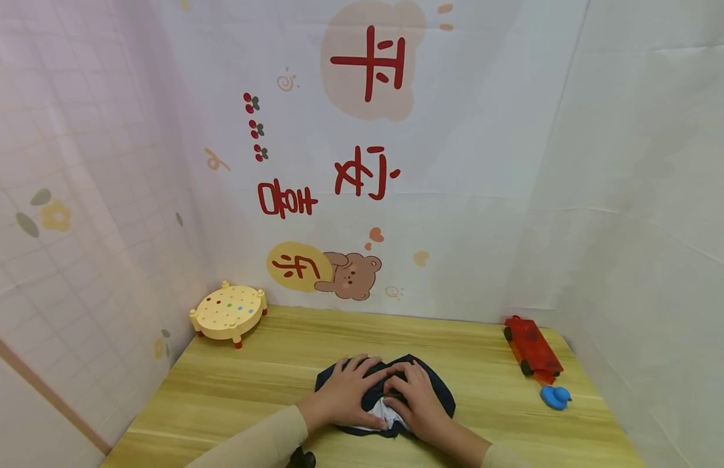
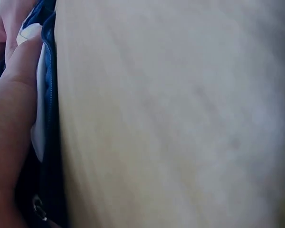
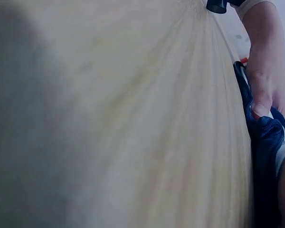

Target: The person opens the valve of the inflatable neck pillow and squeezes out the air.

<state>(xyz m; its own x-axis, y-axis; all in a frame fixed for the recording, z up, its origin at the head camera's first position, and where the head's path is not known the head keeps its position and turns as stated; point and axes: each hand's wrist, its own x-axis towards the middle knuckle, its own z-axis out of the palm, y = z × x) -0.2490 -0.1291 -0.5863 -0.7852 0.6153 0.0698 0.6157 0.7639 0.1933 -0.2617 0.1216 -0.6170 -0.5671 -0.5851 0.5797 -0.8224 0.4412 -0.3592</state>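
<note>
A navy zippered pouch (image 1: 440, 390) lies on the wooden table, with white material (image 1: 388, 412) showing at its opening. My left hand (image 1: 346, 393) rests across the pouch's left side, fingers spread and fairly straight, its thumb beside the white material. On the right side, my right hand (image 1: 422, 404) grips the pouch with bent fingers; their tips are partly hidden. Zipper teeth (image 2: 50, 88) run along the pouch's edge in the left wrist view, down to a metal zipper pull (image 2: 38, 205). From the right wrist, the left thumb (image 3: 261, 108) presses at the pouch's opening.
At the back left of the table (image 1: 251, 377) stands a round yellow toy (image 1: 229, 312) with short legs. A red toy vehicle (image 1: 534, 348) and a blue toy duck (image 1: 554, 397) lie to the right. Some black object (image 1: 304, 459) is near the left forearm. Pale sheets hang around.
</note>
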